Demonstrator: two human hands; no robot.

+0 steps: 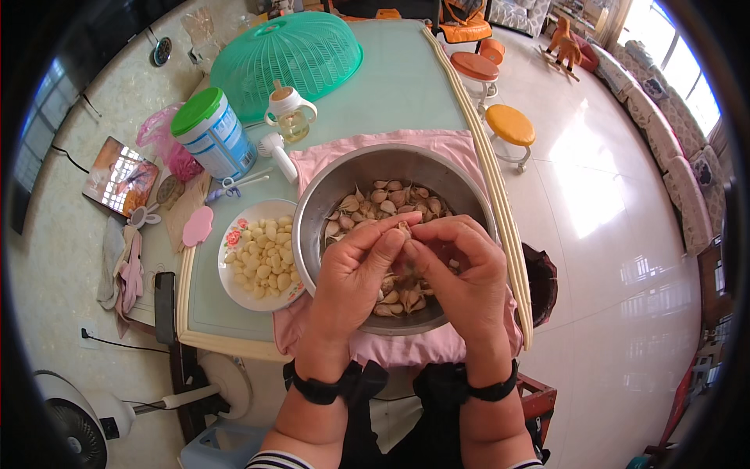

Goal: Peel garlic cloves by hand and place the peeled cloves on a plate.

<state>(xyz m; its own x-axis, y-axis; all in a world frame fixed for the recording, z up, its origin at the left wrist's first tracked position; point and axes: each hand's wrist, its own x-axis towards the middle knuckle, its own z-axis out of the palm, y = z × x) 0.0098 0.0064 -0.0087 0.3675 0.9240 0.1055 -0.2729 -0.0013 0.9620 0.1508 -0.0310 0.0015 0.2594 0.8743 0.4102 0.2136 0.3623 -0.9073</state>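
A garlic clove (404, 228) is pinched between the fingertips of my left hand (357, 269) and my right hand (463, 264). Both hands are above a steel basin (392, 153), which holds many unpeeled garlic cloves (395, 196) in their skins. More unpeeled cloves show below the fingers; the hands hide the basin's middle. Left of the basin is a floral-rimmed white plate (234, 296) heaped with peeled garlic cloves (266, 255). Under the basin lies a pink cloth (387, 139).
Beyond the plate stand a green-lidded can (214, 135), a baby bottle (291, 114), a white handheld device (278, 155) and a green mesh food cover (287, 58). The table's padded edge (480, 158) runs along the right. A dark bin (539, 284) and a yellow stool (510, 125) stand beyond it.
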